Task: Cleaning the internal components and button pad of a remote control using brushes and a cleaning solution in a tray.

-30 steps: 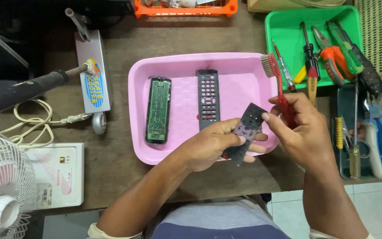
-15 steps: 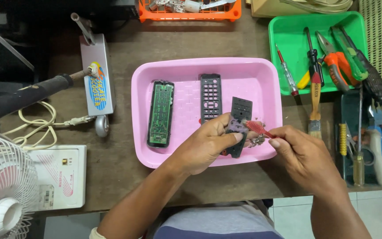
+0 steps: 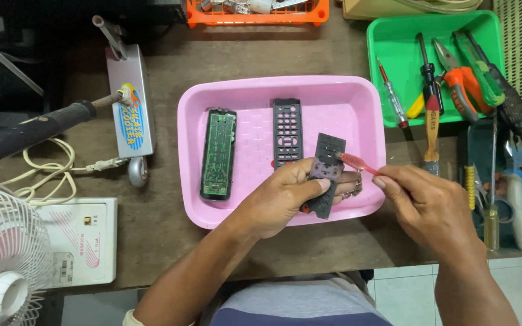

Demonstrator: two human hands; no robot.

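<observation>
Since a moment ago the red toothbrush [image 3: 354,162] has swung down — its bristles now touch the dark rubber keypad [image 3: 326,175] held over the pink tray [image 3: 243,96]. Left hand [image 3: 285,196] pinches the pad, thumb on top, fingers curled beneath; right hand [image 3: 427,205] is closed on the brush handle. Thin, floppy and light, I'd judge — best gripped by its edges. A circuit board [image 3: 217,154] and button frame [image 3: 287,130] lie in the tray.

Right hand [image 3: 433,208] holds red toothbrush [image 3: 357,163] against rubber keypad [image 3: 327,175].
</observation>
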